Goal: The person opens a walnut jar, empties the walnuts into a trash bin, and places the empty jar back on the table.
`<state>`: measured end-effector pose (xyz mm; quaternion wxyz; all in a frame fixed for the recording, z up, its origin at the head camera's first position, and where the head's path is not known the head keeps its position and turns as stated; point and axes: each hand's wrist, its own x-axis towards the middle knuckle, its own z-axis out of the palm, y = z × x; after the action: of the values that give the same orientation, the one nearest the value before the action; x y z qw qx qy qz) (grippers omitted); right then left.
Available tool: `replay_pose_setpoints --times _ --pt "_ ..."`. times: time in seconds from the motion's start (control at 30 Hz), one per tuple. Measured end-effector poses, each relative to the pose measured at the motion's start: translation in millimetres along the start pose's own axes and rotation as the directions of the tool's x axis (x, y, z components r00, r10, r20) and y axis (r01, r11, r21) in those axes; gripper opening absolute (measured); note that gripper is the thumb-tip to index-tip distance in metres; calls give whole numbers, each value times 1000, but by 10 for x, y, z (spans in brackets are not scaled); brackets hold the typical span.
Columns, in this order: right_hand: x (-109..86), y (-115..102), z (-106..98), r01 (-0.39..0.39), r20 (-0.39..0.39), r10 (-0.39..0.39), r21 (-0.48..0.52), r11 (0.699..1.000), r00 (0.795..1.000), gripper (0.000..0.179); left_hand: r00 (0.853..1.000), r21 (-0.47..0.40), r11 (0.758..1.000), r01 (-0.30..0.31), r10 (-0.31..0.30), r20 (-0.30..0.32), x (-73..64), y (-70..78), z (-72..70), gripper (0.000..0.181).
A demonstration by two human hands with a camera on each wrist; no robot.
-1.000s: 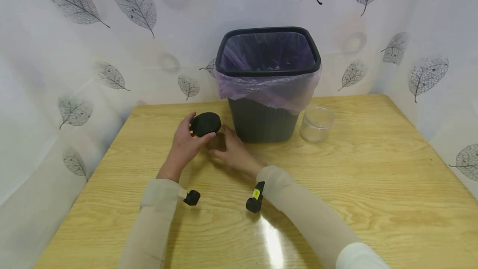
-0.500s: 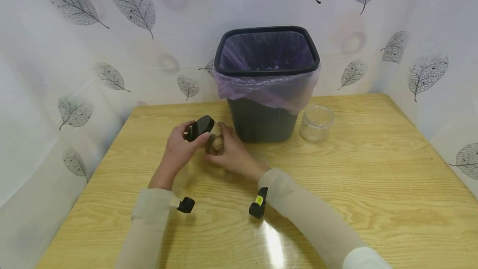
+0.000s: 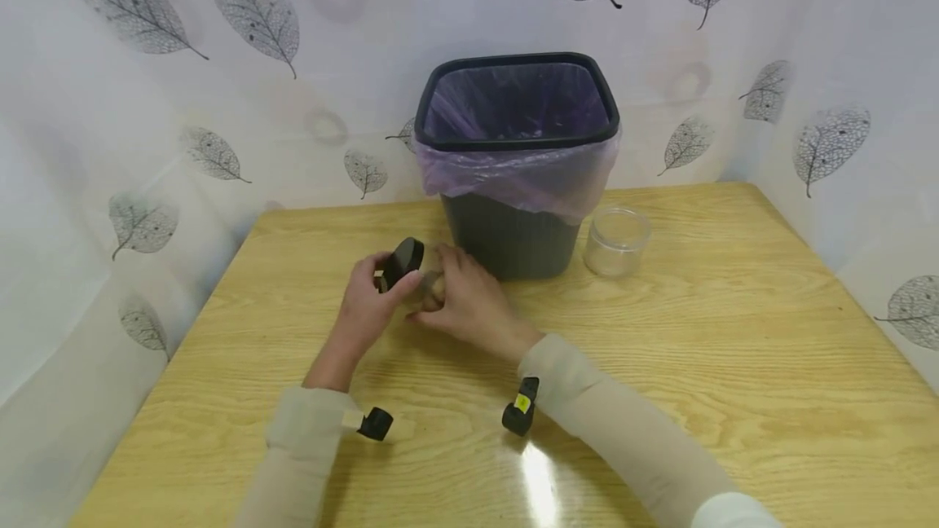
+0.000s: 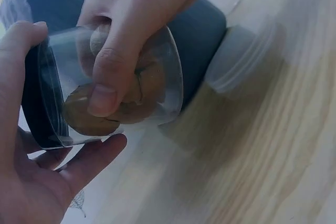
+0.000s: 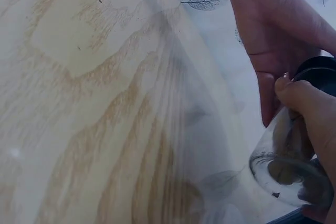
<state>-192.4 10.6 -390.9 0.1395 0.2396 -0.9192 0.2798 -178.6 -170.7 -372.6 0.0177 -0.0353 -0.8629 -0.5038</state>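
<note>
A clear plastic jar [image 4: 163, 98] with a black lid [image 3: 402, 264] lies tilted between my two hands, just left of the bin. Brown, round, walnut-like pieces [image 4: 89, 116] show through its wall. My left hand [image 3: 365, 300] grips the lid end, thumb on the near side and fingers behind. Around the jar's body curls my right hand [image 3: 473, 300], its thumb lying across the wall in the left wrist view. Seen from the right wrist, the jar's clear base [image 5: 286, 174] points away from the lid.
A dark waste bin [image 3: 506, 239] with a purple liner stands at the back, close to my right hand. To its right is a second clear jar [image 3: 616, 244], without a lid. The wooden table [image 3: 697, 332] meets a leaf-patterned cloth behind.
The jar has tipped so that its lid turns from facing up to facing left. Both hands have shifted slightly, and my right hand has closed further round the jar's body.
</note>
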Motion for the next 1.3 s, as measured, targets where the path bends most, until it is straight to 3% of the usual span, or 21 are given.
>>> replay_pose_setpoints --times 0.3,0.67,0.83,1.03,1.17,1.3 --pt "-103 106 -174 34 5 -34 -127 991 999 111 998 -86 996 -1 7 60 -43 33 217 69" --pt "-211 281 -407 161 66 -149 -249 955 987 100 985 -152 988 -36 61 161 -22 55 442 69" --pt "-261 373 -504 214 86 -198 -293 932 977 100 969 -131 979 -158 179 168 -15 102 538 64" --pt "-320 453 -644 221 118 -196 -269 937 974 96 918 -67 928 -368 374 136 -6 153 730 70" --pt "-342 503 -742 223 149 -188 -273 936 971 94 901 21 904 -426 423 95 -9 186 877 87" --pt "-363 554 -820 246 182 -199 -287 926 963 93 899 113 891 -439 437 38 -5 228 1009 93"
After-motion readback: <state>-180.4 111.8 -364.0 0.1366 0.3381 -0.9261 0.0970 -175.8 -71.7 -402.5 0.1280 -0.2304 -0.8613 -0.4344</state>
